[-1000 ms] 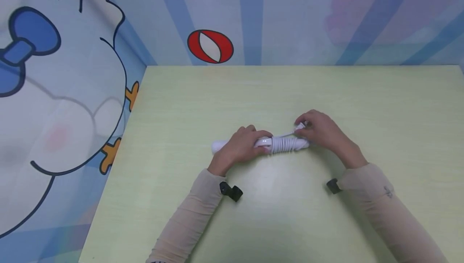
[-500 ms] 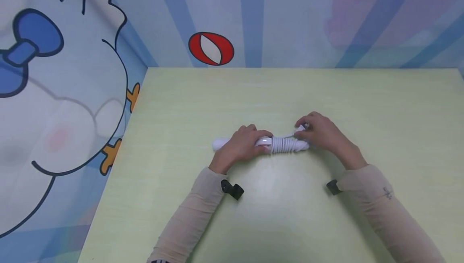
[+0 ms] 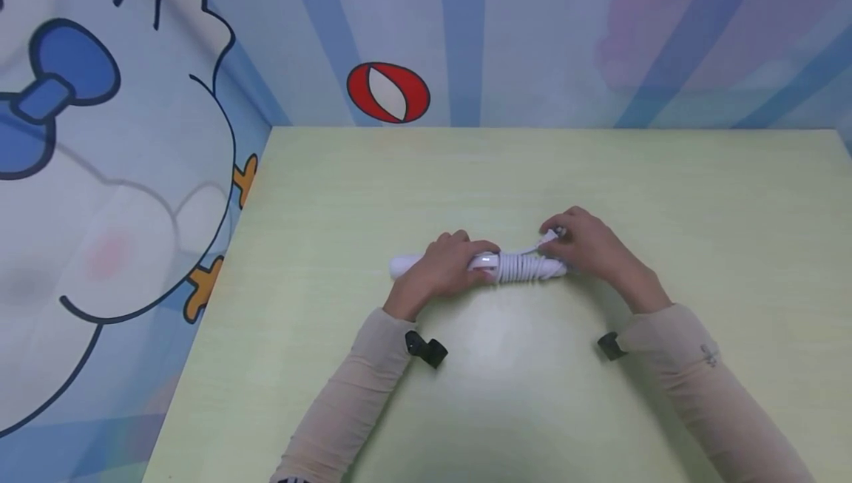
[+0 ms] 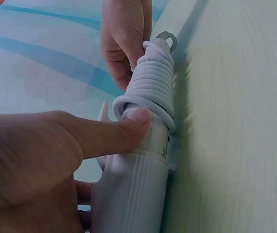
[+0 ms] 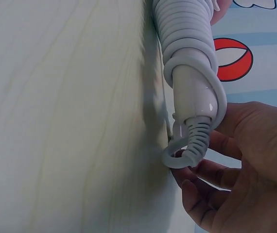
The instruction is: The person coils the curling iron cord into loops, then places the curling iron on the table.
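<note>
A white curling iron (image 3: 402,266) lies across the middle of the table, its white cord (image 3: 522,267) wound in tight coils round the handle. My left hand (image 3: 442,267) grips the body just left of the coils; its thumb presses on top, as the left wrist view shows. At the coils' right end, my right hand (image 3: 586,242) pinches the white plug (image 3: 549,237) at the cord's free end, slightly above the handle. In the right wrist view, the cord loops out of the ribbed sleeve (image 5: 198,136) at the handle's tip, close to the right fingers.
The pale yellow table (image 3: 492,409) meets a painted wall (image 3: 532,32) at the back and another at the left. Small black cameras sit at both sleeve cuffs.
Both hands keep their holds. The free cord between coils and plug has gone from nearly straight to slightly bent, the right hand shifting a little left. The head view has tilted slightly.
</note>
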### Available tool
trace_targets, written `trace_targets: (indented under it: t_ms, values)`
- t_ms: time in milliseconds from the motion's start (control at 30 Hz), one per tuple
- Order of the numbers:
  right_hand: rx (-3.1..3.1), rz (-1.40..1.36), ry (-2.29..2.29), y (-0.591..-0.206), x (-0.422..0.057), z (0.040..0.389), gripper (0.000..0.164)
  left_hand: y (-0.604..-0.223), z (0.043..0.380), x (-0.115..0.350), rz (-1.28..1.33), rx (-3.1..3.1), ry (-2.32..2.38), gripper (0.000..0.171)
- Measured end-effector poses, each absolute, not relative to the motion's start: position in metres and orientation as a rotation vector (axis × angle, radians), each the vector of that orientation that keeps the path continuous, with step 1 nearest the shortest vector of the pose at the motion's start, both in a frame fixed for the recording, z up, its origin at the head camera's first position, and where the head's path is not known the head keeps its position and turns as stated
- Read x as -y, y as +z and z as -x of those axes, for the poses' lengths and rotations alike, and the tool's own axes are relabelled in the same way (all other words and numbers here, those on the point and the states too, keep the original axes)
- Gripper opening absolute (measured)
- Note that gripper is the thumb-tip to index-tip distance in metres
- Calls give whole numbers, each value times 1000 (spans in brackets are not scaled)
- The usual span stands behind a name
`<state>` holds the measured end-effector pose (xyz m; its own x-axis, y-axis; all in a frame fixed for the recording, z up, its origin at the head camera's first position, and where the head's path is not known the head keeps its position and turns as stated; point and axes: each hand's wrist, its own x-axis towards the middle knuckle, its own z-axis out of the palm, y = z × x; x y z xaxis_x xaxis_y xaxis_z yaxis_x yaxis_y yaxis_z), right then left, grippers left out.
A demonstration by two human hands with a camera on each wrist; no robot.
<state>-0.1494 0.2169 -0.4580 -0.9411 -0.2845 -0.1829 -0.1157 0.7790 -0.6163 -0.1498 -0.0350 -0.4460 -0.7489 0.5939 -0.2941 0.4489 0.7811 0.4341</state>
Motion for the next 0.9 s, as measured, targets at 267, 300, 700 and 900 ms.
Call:
trace_targets:
  t_ms: [267,300,700,900]
  values:
    - [-2706,305,-916,-462,-216,150,35,-445,149,36,-775,-2553,474,45]
    - [-2707,304,-914,-462,-216,151,35,-445,149,36,-774,-2555,473,45]
    - [-2715,286,-917,-460,-212,151,38,-445,148,35,-778,-2568,461,44]
    - [-2713,289,-916,-459,-212,151,41,-445,148,36,-786,-2568,460,44]
